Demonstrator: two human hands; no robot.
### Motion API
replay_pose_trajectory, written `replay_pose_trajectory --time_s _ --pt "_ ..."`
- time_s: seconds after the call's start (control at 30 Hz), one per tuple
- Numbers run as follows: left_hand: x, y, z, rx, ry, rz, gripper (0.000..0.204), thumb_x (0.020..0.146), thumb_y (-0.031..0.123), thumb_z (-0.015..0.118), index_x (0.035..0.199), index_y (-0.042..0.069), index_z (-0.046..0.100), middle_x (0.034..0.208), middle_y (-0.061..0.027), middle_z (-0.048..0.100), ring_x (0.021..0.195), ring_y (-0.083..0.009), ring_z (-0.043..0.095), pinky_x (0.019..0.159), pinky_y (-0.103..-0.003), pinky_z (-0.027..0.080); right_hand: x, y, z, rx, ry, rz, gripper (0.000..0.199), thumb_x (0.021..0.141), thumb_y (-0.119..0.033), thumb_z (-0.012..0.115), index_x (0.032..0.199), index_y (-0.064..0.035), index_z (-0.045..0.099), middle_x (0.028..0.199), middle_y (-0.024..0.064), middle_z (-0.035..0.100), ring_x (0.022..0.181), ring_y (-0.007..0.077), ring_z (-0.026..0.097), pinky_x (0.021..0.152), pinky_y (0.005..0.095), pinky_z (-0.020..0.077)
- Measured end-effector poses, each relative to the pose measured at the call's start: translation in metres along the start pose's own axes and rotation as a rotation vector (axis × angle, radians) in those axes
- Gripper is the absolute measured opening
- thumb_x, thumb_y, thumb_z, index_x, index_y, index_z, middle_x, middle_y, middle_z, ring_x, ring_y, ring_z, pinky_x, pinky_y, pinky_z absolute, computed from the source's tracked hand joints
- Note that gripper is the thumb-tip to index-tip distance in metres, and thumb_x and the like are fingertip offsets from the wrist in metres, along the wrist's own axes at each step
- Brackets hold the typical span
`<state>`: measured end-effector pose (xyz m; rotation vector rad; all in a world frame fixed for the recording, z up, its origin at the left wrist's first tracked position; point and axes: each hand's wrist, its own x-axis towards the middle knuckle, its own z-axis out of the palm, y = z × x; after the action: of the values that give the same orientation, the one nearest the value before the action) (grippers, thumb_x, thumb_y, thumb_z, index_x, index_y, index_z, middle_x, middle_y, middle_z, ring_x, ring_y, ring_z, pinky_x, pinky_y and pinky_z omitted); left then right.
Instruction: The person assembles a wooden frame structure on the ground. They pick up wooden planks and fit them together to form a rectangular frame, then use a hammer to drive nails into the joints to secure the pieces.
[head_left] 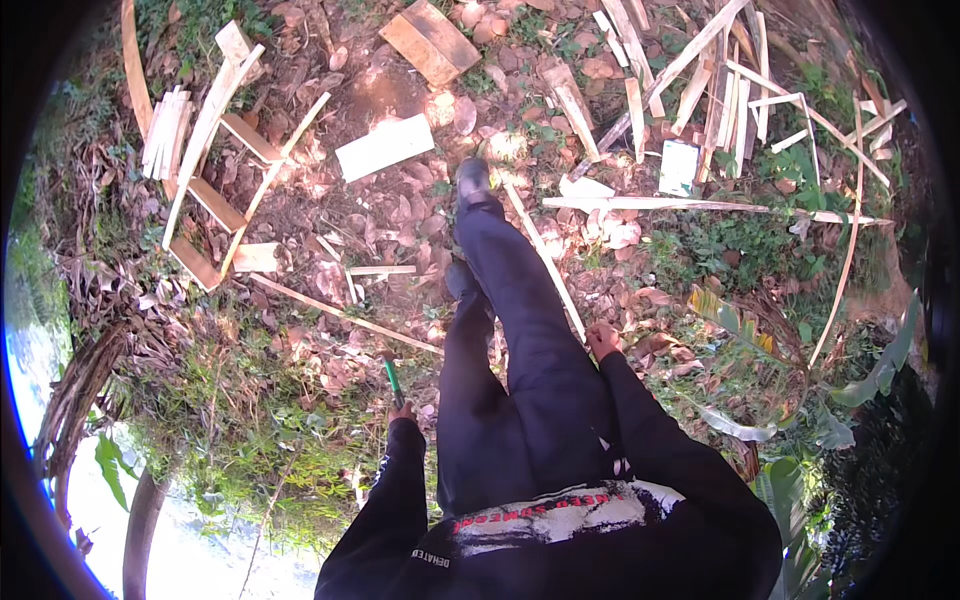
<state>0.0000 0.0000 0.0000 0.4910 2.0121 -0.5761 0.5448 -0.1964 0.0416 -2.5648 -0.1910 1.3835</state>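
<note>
Two bare hands are seen held well apart, one on either side of dark-trousered legs (530, 310). By the left hand (402, 412), low over the grass, a green-handled tool (392, 380) is gripped, its darker end pointed away from the body. The right hand (603, 340) is curled beside the right thigh, near the lower end of a long thin wooden strip (545, 258); whether the strip is grasped or merely neighboured cannot be told. Beyond the left hand, another thin strip (345, 318) is laid slantwise on leaf litter. Farther out, past the shoe (473, 177), a pale rectangular board (385, 147) is found lying flat, with a brown wooden block (430, 42) behind it. At far left, a ladder-like wooden frame (217, 205) is set near a bundle of short slats (167, 135). At upper right, loose wood is strewn about, edged on the near side by a long plank (650, 204), with a pale flat sheet (679, 167) just beyond.
</note>
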Motion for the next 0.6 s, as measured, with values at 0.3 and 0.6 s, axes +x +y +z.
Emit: replay_pose_trajectory --time_s 0.3,0.6 --pt "-0.076 0.295 -0.007 -0.198 -0.079 0.196 0.025 0.087 0.027 0.069 0.094 0.004 0.061 0.062 -0.0030 0.056 0.047 -0.0133 0.050 0.042 -0.031 0.038 0.108 -0.194 -0.059 0.179 -0.042 0.103 0.015 0.089 -0.019 0.062 0.095 -0.0065 0.069 0.074 0.0057 0.071 0.066 0.0141 0.068 0.063 0.0315 0.0534" --pt "-0.119 0.417 -0.028 0.051 0.044 0.251 0.028 0.087 0.028 0.069 0.090 0.002 0.057 0.055 -0.0016 0.048 0.042 -0.0133 0.044 0.038 -0.032 0.035 0.094 -0.192 -0.026 0.561 -0.153 0.108 0.009 0.094 -0.006 0.055 0.095 -0.0021 0.063 0.074 0.0075 0.069 0.065 0.0114 0.066 0.060 0.0257 0.0523"
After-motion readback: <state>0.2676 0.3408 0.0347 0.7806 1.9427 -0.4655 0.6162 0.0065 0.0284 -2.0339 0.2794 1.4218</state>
